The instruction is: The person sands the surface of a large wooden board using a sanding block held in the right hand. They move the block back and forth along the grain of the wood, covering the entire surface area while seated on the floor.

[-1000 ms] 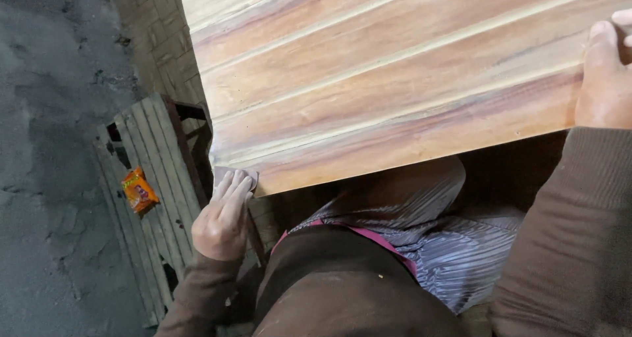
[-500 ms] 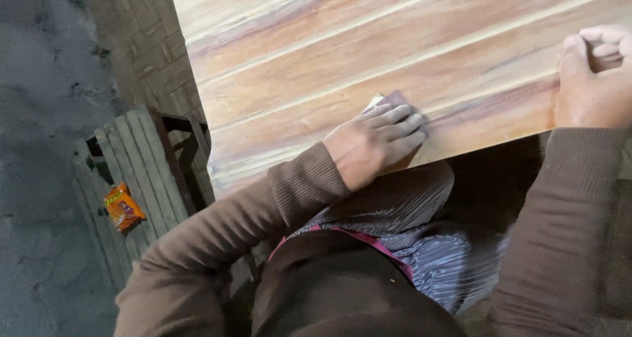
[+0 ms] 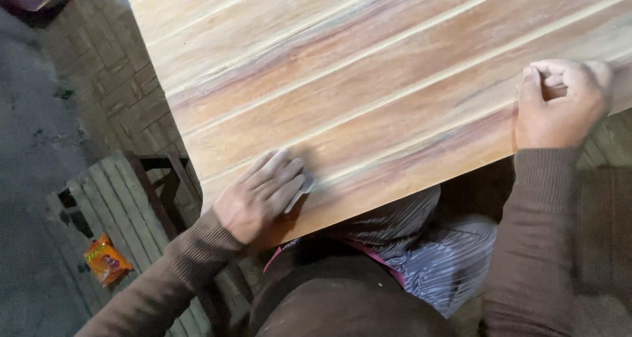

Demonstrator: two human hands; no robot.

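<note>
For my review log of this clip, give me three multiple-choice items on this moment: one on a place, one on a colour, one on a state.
1. Where does the left hand lie?
A. on the near edge of the wooden panel
B. on the slatted bench
C. in the lap

2. What colour is the small packet on the slatted bench?
A. blue
B. orange
C. white

3. How is the right hand set?
A. flat, fingers spread
B. lifted clear of the panel
C. curled, resting on the panel's edge

Key: 1 A, the fingers press a small sheet flat on the board; 2 B, it is plainly orange; 3 C, the fingers are folded in.
</note>
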